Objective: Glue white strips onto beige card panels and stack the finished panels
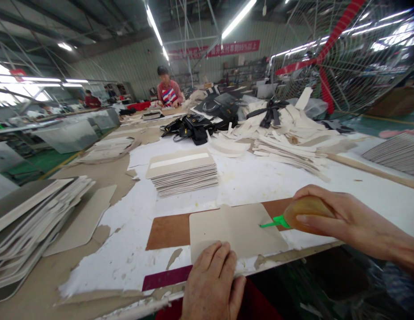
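Currently, beige panel (236, 233) lies across a brown strip (168, 232) on white-covered table (120, 253); left hand (211, 280) rests flat on the panel's near edge; right hand (333, 218) clasps amber bottle (307, 211), green nozzle (279, 221) at the panel. Panel stack (185, 178) beyond.

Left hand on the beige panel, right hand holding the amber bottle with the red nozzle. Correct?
Not quite: the nozzle is green, not red, per the head view. Left hand on the beige panel and right hand holding the amber bottle are right.

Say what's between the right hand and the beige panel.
In the head view, the green nozzle of the amber bottle spans it, tip over the panel.
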The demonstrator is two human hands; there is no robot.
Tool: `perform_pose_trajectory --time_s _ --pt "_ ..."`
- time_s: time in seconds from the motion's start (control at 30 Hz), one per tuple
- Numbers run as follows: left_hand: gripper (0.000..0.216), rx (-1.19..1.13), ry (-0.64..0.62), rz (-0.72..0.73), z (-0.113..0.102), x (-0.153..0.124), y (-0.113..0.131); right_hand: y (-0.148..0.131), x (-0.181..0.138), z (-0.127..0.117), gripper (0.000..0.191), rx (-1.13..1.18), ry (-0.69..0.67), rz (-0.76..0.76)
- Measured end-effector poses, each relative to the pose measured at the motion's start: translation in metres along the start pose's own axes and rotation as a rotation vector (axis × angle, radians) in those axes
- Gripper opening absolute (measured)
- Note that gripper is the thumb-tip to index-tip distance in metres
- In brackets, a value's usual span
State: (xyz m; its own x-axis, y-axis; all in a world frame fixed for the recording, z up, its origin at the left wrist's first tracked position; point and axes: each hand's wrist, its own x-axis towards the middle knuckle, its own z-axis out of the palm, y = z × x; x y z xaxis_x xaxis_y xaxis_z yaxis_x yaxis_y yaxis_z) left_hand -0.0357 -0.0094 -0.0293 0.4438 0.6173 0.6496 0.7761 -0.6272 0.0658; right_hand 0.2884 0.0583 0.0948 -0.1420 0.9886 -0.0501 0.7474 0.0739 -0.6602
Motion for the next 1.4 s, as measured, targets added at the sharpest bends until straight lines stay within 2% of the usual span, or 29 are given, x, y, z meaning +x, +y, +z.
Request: perform_pose_trajectory --time_s 0.17,0.37,0.57,0.77,0.9,1.03,1.13,1.3,1.4 --pt "0.031 0.005 -0.05 0.002 0.002 -0.004 -0.002 -0.006 0.005 0.006 0.048 0.035 -0.03 -0.039" --pt "0.032 0.017 -0.013 0.011 0.001 0.0 -0.002 -0.017 0.008 0.008 0.042 -0.039 0.086 -0.069" --pt "0.032 0.019 -0.023 0.003 0.001 0.0 -0.001 0.008 0.013 0.0 0.059 -0.125 0.055 -0.049" --pt "0.034 0.018 0.007 0.0 0.0 0.002 0.0 0.016 0.004 -0.002 0.06 -0.069 -0.034 -0.033" --pt "0.034 0.001 0.023 -0.021 0.001 0.001 0.003 0.027 0.001 0.011 0.061 0.087 0.103 -0.009" --pt "0.037 -0.036 0.053 -0.06 0.005 -0.002 0.009 0.037 0.015 0.034 0.065 0.297 0.205 0.005" --pt "0.035 -0.042 0.065 -0.076 0.008 -0.004 0.01 0.019 0.026 0.053 0.065 0.308 0.177 -0.041" --pt "0.034 -0.005 0.06 -0.073 0.01 -0.005 0.01 -0.03 0.034 0.075 0.054 0.272 -0.011 -0.121" --pt "0.036 0.022 0.074 -0.056 0.01 -0.004 0.01 -0.04 0.042 0.082 0.047 0.227 -0.089 -0.165"
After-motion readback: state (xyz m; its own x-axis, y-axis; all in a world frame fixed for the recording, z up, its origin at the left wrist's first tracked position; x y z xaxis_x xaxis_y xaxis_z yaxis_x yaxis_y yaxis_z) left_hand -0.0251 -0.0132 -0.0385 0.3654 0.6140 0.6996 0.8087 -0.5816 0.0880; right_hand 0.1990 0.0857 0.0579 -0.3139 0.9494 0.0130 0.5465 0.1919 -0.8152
